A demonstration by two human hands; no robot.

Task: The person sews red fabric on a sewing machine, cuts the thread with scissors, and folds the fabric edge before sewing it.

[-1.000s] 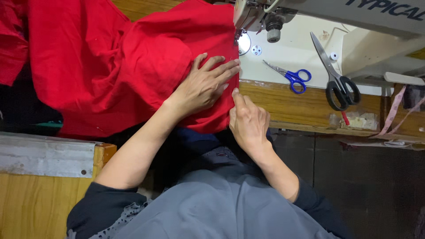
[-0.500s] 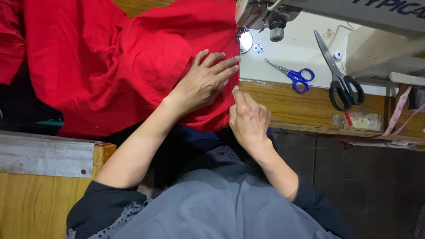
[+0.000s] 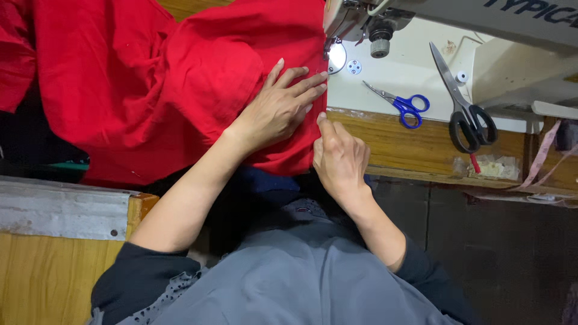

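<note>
Left hand (image 3: 278, 109) presses flat on the loose red cotton fabric (image 3: 180, 84) at the sewing machine's (image 3: 361, 24) nine o'clock; right hand (image 3: 340, 157) pinches its edge. Best practice: feed evenly, fingertips off the needle.

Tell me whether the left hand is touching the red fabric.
Touching. The head view shows the left hand spread flat, palm down on the red fabric, with no gap under the fingers.
</note>
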